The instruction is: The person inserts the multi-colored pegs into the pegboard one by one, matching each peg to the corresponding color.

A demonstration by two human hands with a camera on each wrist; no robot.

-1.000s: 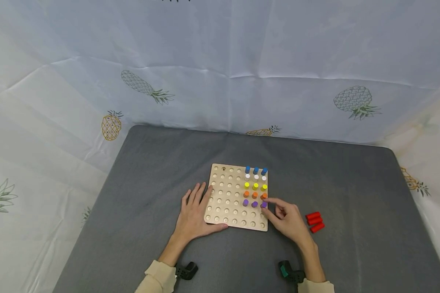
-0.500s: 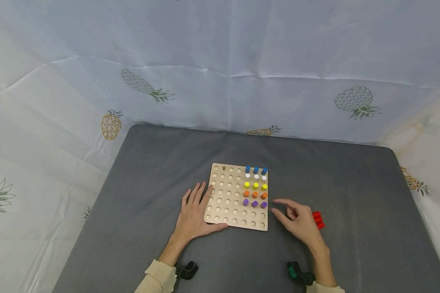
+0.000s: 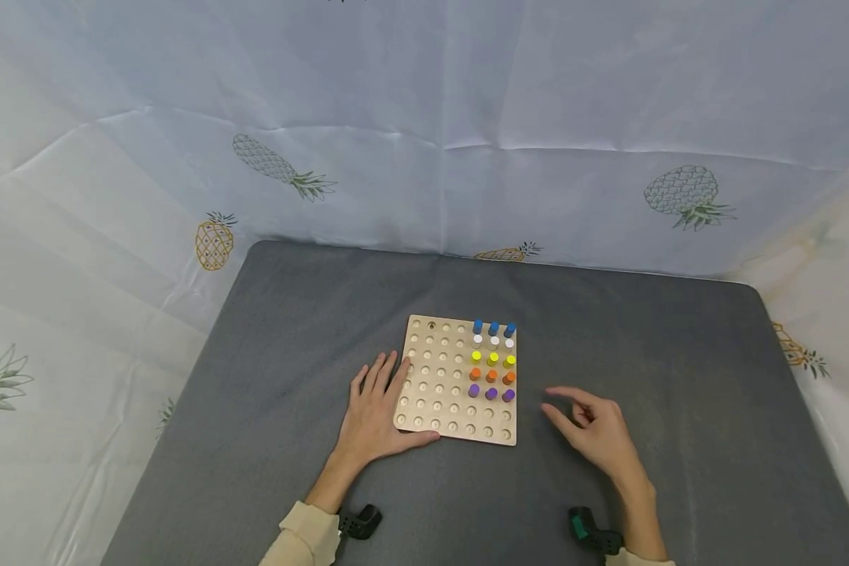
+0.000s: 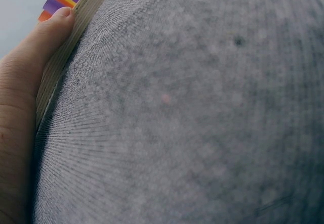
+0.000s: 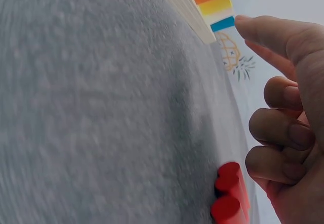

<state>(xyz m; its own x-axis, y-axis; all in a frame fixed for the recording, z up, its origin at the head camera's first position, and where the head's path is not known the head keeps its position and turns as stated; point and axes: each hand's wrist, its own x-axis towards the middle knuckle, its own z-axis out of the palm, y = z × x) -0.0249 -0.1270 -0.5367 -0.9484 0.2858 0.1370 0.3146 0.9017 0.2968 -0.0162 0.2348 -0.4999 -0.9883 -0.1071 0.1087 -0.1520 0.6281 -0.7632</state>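
A light wooden pegboard (image 3: 461, 419) lies on the table. Three columns of upright pegs fill its right side: blue (image 3: 494, 328), white (image 3: 494, 343), yellow (image 3: 493, 359), orange (image 3: 491, 376) and purple (image 3: 491, 394), by row from the back. My left hand (image 3: 375, 413) rests along the board's left edge, fingers straight, thumb at the front edge. Right of the board, apart from it, is my right hand (image 3: 597, 432), thumb and forefinger spread with nothing between them, other fingers loosely bent. Red pegs (image 5: 226, 211) lie near it in the right wrist view; the hand hides them in the head view.
Grey cloth covers the table (image 3: 325, 306). A pale curtain (image 3: 396, 196) with printed pineapples hangs behind and beside it. Bare holes fill the board's left part and its two front rows. Each wrist wears a black camera mount (image 3: 594, 534).
My right hand has let go of the front-right purple peg, which stands in the board, and has moved right over the red pegs. The left hand has stayed put.
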